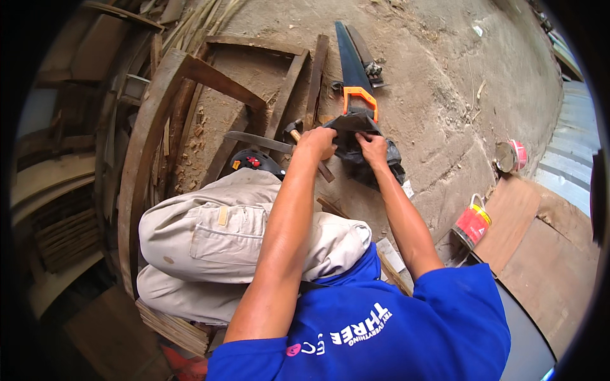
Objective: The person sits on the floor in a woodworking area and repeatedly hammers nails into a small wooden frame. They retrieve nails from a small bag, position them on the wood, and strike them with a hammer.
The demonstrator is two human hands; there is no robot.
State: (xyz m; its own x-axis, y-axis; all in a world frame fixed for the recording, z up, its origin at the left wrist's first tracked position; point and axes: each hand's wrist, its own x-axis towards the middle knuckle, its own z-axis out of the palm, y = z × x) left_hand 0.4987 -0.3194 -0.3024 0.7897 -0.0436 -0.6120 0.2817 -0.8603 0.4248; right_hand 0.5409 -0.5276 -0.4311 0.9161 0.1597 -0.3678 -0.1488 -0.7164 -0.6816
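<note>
Well to the left of the one orange-handled saw point(356, 73), brown wooden framing point(145, 140) stands in overlapping bars, too tangled for me to count. Between that and the saw I see one long metal blade point(257, 140), one black object point(270, 164) with red parts, and one hammer point(295, 134) near the wrist. Just left of the saw's handle, on the person's side, the left hand point(319, 142) has its fingers closed on the left edge of one black plastic bag point(356, 152). The bag is right at the saw's handle end, its mouth gaping between the hands, its long axis slanting from the handle toward the person's right; I can't see what's inside. The right hand point(373, 150) pinches the bag's rim on the other side, thumb and fingers together. Well right of the saw are two red tins: the nearer to the person point(470, 228) has a raised handle, the farther point(520, 154) shows a round grey end. I can't make out either one's contents.
</note>
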